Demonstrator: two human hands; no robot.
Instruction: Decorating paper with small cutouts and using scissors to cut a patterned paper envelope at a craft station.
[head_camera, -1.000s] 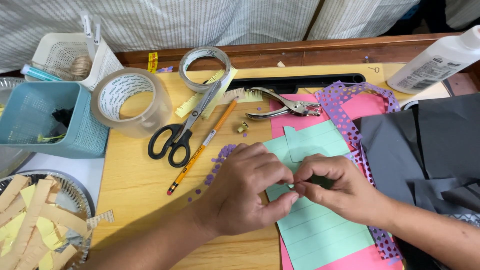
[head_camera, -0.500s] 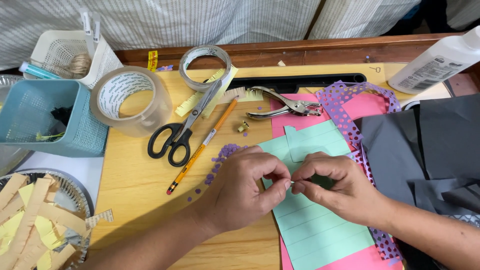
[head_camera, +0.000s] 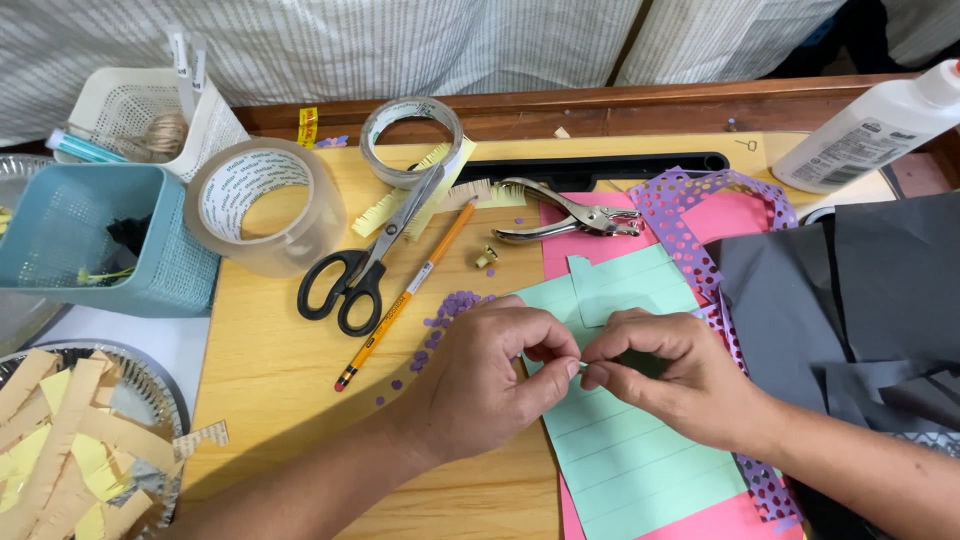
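My left hand (head_camera: 490, 375) and my right hand (head_camera: 665, 375) meet fingertip to fingertip over a mint green lined paper sheet (head_camera: 620, 450). Both pinch a small piece of that green paper between thumb and forefinger. The green sheet lies on a pink paper (head_camera: 720, 220) bordered by a purple punched strip (head_camera: 690, 215). Small purple punched dots (head_camera: 440, 320) are scattered just left of my left hand.
Black-handled scissors (head_camera: 355, 275), an orange pencil (head_camera: 405, 300), a metal hole punch (head_camera: 570, 218) and two tape rolls (head_camera: 265, 205) lie on the yellow board. A blue basket (head_camera: 90, 240), white basket (head_camera: 130, 115), glue bottle (head_camera: 870, 130), grey paper (head_camera: 860, 300) and a bowl of paper strips (head_camera: 70, 450) surround it.
Both hands have lifted slightly off the green sheet. Their fingertips have drawn together into a tighter pinch on the small green piece.
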